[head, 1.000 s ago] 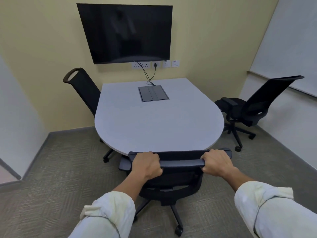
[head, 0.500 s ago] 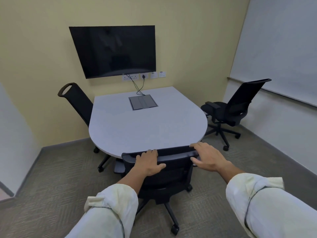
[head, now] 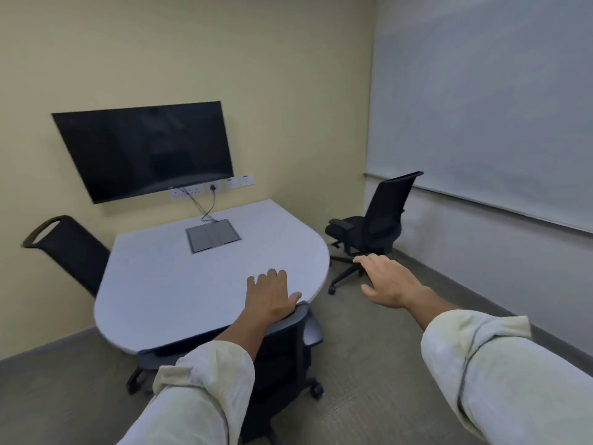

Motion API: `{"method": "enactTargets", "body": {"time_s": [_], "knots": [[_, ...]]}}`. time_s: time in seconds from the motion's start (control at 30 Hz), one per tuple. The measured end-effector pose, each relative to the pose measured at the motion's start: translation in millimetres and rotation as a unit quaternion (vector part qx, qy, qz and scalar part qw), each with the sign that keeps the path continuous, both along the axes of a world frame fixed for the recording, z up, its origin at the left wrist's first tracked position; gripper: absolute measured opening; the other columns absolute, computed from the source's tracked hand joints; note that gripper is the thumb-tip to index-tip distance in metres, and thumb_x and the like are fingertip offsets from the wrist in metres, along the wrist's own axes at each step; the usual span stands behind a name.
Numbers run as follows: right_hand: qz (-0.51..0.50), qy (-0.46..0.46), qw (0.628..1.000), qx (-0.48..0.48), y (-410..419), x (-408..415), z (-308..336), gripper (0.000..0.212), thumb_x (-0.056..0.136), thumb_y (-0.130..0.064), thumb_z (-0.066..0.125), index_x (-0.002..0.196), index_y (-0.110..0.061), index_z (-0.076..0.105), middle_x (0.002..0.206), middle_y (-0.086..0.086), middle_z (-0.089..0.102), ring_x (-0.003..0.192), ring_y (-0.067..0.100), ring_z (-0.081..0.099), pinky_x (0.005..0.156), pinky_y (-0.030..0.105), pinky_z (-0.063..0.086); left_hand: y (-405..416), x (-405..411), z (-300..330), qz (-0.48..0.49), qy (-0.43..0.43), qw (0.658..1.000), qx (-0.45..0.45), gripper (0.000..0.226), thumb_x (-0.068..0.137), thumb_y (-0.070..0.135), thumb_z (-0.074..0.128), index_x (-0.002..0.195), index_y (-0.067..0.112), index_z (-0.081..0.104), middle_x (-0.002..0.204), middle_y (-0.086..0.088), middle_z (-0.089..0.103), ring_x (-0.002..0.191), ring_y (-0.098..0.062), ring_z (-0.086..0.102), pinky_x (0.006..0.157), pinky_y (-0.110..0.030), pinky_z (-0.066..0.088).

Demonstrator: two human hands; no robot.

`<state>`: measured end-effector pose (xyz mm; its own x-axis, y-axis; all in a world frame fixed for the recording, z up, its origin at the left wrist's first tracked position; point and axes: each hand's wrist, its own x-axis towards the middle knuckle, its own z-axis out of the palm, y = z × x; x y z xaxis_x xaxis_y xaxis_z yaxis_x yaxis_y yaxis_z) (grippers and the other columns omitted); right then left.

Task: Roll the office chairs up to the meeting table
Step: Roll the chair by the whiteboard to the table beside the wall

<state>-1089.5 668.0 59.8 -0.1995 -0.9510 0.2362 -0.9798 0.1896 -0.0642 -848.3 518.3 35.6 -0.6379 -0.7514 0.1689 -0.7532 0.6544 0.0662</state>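
— Reaching for the next chair should be done with the body turned toward it first. Its backrest is being faced away from the bench (head: 179,284), so the top rail is best gripped with both hands and the chair rolled straight in, castors trailing.

— Which chair is being meant?

— The far chair (head: 372,221), standing right of the bench and well apart from its rounded end, near the whiteboard wall (head: 481,123).

— And the hands?

— The right hand (head: 390,281) is being held out in the air, fingers spread, nothing gripped; the far chair is lying beyond it, not touched. The left hand (head: 271,295) is being rested flat and loose on the top of the near chair (head: 285,348), not closed around it.

— Is the near chair being judged finished?

— Probably: its seat is being tucked under the bench edge. The left chair (head: 69,248) is also sitting close against the bench's left side.

— Any caution?

— The far chair's base legs are being splayed toward the bench, so a slow push is advised.
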Motion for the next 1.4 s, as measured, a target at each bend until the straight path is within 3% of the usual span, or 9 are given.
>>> {"method": "enactTargets", "body": {"time_s": [0.2,0.53,0.83,1.2,1.4], "knots": [[-0.023,0.006,0.999,-0.036,24,-108,27,0.063,0.089,-0.03,0.056,0.146,-0.016,0.034,0.136,0.01,0.049,0.12,0.03,0.048,0.101,0.045,0.042,16,-126,21,-0.015,0.026,0.997,-0.069,0.055,0.095,0.059,0.04,0.127,0.015,0.051,0.13,-0.009,0.055,0.118,-0.03,0.05,0.107,-0.049,0.031],[-0.056,0.009,0.997,-0.046,25,-262,12,0.065,0.087,-0.032,0.055,0.145,-0.015,0.033,0.138,0.01,0.045,0.12,0.029,0.047,0.1,0.042,0.044,5,-281,34,-0.019,0.048,0.997,-0.065,0.058,0.095,0.062,0.04,0.125,0.013,0.052,0.125,-0.01,0.056,0.113,-0.03,0.051,0.1,-0.046,0.04],[-0.082,0.005,0.996,-0.021,-49,-402,-21,0.069,0.088,-0.033,0.054,0.149,-0.016,0.027,0.139,0.008,0.044,0.124,0.027,0.044,0.104,0.04,0.04,-78,-428,14,-0.052,0.074,0.994,-0.054,0.051,0.094,0.06,0.045,0.115,0.014,0.052,0.118,-0.009,0.057,0.106,-0.026,0.053,0.094,-0.041,0.043],[-0.134,-0.013,0.99,-0.04,-170,-586,-7,0.07,0.089,-0.037,0.056,0.148,-0.017,0.026,0.144,0.011,0.042,0.127,0.028,0.045,0.106,0.044,0.041,-212,-629,36,-0.086,0.075,0.991,-0.066,0.055,0.093,0.06,0.045,0.115,0.01,0.052,0.116,-0.012,0.056,0.106,-0.032,0.054,0.09,-0.044,0.045],[-0.103,0.021,0.994,0.012,-213,-717,-14,0.07,0.09,-0.035,0.056,0.15,-0.016,0.025,0.149,0.01,0.038,0.131,0.027,0.04,0.108,0.041,0.037,-262,-747,23,-0.089,0.097,0.99,-0.041,0.057,0.093,0.059,0.047,0.121,0.01,0.051,0.118,-0.012,0.056,0.105,-0.031,0.055,0.089,-0.042,0.047]]}}
